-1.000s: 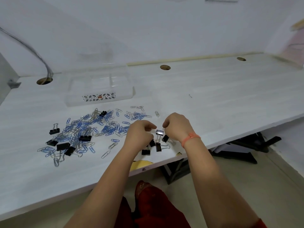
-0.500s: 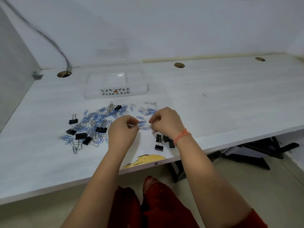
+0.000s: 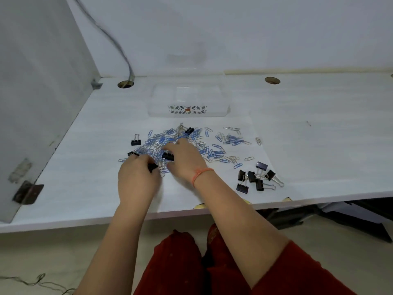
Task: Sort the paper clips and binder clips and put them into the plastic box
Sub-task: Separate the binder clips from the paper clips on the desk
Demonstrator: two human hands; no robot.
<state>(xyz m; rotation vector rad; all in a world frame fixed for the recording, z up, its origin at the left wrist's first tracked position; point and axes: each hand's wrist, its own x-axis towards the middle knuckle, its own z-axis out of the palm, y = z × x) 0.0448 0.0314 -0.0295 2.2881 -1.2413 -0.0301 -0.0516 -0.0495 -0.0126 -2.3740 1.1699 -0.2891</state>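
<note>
A heap of blue and silver paper clips lies mid-desk, with black binder clips mixed in. My left hand rests on the heap's left side, fingers closed on a black binder clip. My right hand reaches into the heap, its fingers at another black binder clip; whether it grips that clip is unclear. A separate group of several black binder clips sits to the right near the desk's front edge. The clear plastic box stands behind the heap.
The white desk has cable holes at the back, one with a cable. A white side panel walls off the left. One lone binder clip stands left of the heap.
Both hands moved left from the sorted binder clip group into the mixed heap. The left hand has closed on a black binder clip. The view has shifted left too.
</note>
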